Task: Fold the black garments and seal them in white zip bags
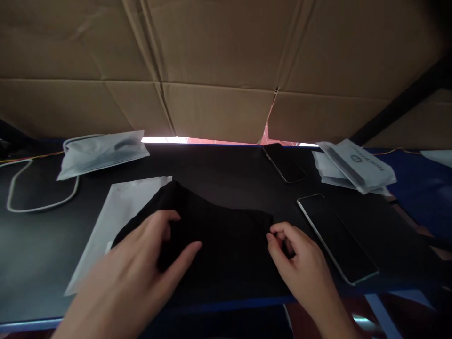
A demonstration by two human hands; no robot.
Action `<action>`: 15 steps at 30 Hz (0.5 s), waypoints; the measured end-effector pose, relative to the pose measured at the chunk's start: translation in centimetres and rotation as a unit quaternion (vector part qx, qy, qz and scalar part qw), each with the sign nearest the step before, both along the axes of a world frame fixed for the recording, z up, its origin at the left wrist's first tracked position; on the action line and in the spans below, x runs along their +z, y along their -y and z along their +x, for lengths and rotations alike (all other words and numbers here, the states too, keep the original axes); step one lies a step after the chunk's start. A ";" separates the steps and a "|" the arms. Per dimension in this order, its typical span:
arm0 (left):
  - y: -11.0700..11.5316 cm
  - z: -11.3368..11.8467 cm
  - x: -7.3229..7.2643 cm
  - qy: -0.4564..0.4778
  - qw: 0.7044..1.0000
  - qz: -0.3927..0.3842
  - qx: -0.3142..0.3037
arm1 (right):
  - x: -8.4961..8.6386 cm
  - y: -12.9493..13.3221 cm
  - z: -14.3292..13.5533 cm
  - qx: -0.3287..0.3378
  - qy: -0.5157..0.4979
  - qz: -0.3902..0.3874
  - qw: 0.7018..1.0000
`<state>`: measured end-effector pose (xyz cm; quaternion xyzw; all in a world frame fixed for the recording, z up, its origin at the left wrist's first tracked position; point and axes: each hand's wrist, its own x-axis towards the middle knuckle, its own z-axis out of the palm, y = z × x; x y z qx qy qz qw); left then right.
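Observation:
A piece of black cloth (pixel 226 230) lies across the middle of the dark table, its left part overlapping a flat white plastic bag (pixel 123 202). My right hand (pixel 298 259) pinches the cloth's right corner between thumb and forefinger. Over the cloth's left side is my left hand (pixel 141 259), thumb and fingers apart; whether it touches the fabric I cannot tell. Just right of my right hand, a phone-shaped slab with a pale edge (pixel 339 240) rests on the table.
Farther back lies a dark phone (pixel 284 163). White printed pouches (pixel 360 165) are stacked at the back right. Another filled white pouch (pixel 106 153) and a looped white cable (pixel 42 205) occupy the left. A cardboard wall (pixel 219 70) rises behind the table (pixel 31 263).

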<state>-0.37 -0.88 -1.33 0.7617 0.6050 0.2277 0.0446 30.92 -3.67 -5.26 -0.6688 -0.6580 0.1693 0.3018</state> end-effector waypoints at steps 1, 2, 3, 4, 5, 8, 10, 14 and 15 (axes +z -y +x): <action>-0.1 0.8 -0.5 -0.020 1.000 -0.005 0.001 | 0.0 0.0 0.0 -0.002 -0.001 0.003 1.000; -0.2 1.2 -0.9 -0.037 0.999 -0.010 0.005 | -0.1 0.1 0.0 -0.005 -0.003 0.005 1.000; -0.4 1.3 -1.2 -0.047 0.999 -0.017 0.011 | -0.1 0.1 0.1 -0.007 -0.007 0.007 1.000; -0.7 1.0 -1.4 -0.050 0.998 -0.024 0.016 | -0.1 0.2 0.1 -0.011 -0.013 0.008 1.000; -0.9 0.5 -1.4 -0.050 0.998 -0.034 0.018 | -0.1 0.2 0.2 -0.016 -0.021 0.008 1.000; -1.5 -2.0 -1.0 -0.042 0.998 -0.053 0.016 | 0.4 0.2 0.6 -0.034 -0.062 -0.015 0.997; -1.8 -3.7 -0.7 -0.039 0.997 -0.061 0.034 | 0.9 0.1 1.2 -0.052 -0.113 -0.049 0.991; -2.3 -6.3 -0.7 -0.042 0.994 -0.061 0.078 | 1.7 -0.7 2.8 -0.077 -0.258 -0.108 0.957; -2.4 -6.6 -0.7 -0.046 0.994 -0.059 0.081 | 1.8 -1.0 3.1 -0.073 -0.309 -0.116 0.941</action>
